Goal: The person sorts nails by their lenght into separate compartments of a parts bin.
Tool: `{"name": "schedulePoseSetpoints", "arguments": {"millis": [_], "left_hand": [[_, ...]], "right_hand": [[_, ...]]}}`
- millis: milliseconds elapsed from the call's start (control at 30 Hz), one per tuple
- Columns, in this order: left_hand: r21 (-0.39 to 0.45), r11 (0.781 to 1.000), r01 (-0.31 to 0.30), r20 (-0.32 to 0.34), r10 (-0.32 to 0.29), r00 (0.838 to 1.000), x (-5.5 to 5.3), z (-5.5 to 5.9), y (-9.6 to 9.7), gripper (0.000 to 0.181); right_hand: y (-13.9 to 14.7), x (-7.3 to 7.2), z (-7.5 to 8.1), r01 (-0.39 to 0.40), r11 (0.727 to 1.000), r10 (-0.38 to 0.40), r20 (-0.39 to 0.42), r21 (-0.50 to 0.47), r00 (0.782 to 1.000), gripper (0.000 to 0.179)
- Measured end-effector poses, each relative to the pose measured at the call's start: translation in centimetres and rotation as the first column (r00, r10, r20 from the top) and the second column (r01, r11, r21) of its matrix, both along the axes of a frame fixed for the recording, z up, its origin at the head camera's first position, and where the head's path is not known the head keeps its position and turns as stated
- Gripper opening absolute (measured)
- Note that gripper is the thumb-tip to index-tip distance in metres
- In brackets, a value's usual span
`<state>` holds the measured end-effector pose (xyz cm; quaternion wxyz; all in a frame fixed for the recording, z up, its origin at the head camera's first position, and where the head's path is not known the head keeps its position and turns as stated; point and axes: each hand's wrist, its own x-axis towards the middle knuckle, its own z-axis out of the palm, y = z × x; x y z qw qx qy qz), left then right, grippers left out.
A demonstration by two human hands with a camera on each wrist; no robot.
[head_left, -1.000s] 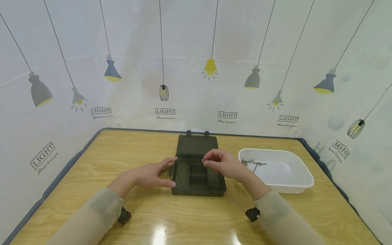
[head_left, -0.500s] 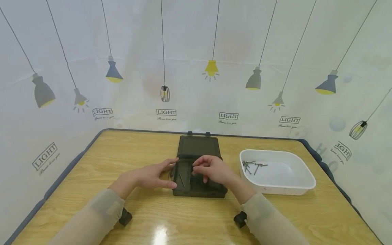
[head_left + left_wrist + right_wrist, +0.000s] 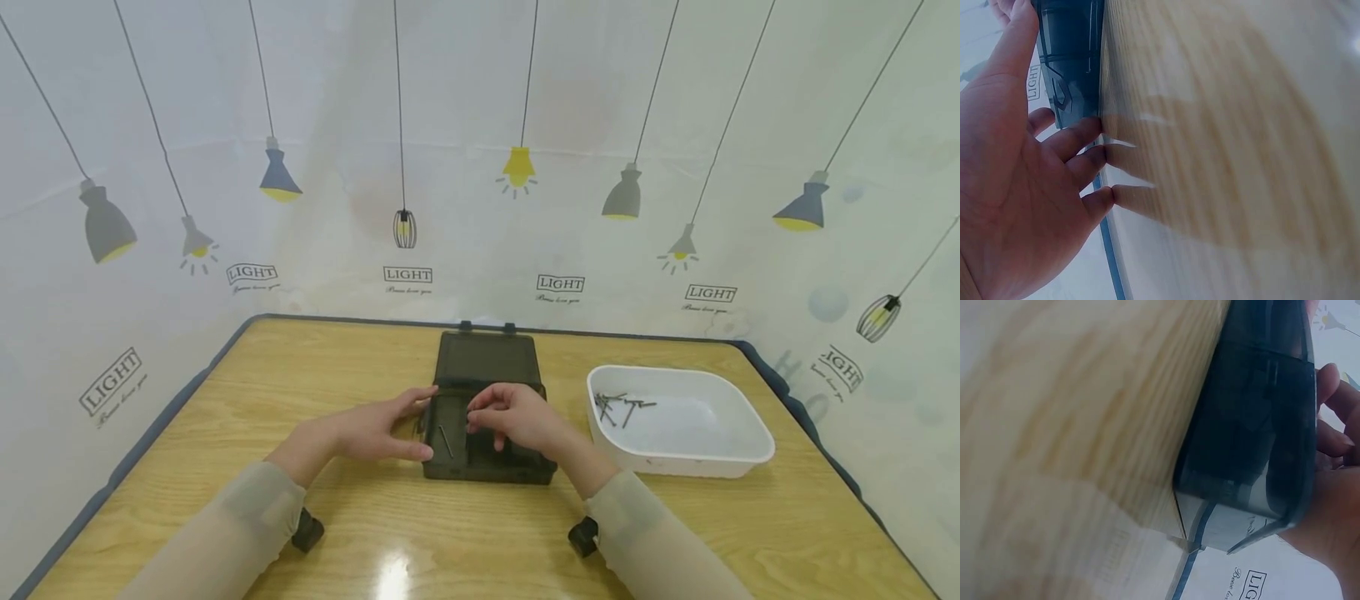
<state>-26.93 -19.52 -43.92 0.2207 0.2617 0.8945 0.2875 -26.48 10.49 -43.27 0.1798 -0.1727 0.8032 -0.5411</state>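
Note:
A dark translucent plastic box (image 3: 491, 475) lies on the table with its lid (image 3: 487, 357) folded back. One thin screw (image 3: 446, 442) rests in its left compartment. My left hand (image 3: 367, 432) touches the box's left side, thumb at the near corner and index finger farther back. In the left wrist view the other fingers (image 3: 1088, 165) are spread, near the tabletop. Over the box my right hand (image 3: 517, 417) pinches a small dark screw, mostly hidden by the fingers, by the left compartment's divider. The right wrist view shows the fingers behind the box wall (image 3: 1247, 431).
A white plastic tray (image 3: 693, 467) stands to the right of the box, with several loose screws (image 3: 615, 406) at its left end. The wooden table (image 3: 337, 533) meets a wall covering (image 3: 480, 208) printed with lamps at the back.
My right hand has moved left and a little down, from the box's middle toward the left compartment, its fingertips still together. The left hand has stayed at the box's side.

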Motion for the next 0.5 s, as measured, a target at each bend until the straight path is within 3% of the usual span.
{"name": "schedulePoseSetpoints", "arguments": {"millis": [500], "left_hand": [[0.003, 1.0, -0.008, 0.006, 0.008, 1.0, 0.04, -0.12, -0.07, 0.105]], "right_hand": [[0.15, -0.22, -0.05, 0.001, 0.999, -0.002, 0.025, 0.046, 1.0, 0.03]]}}
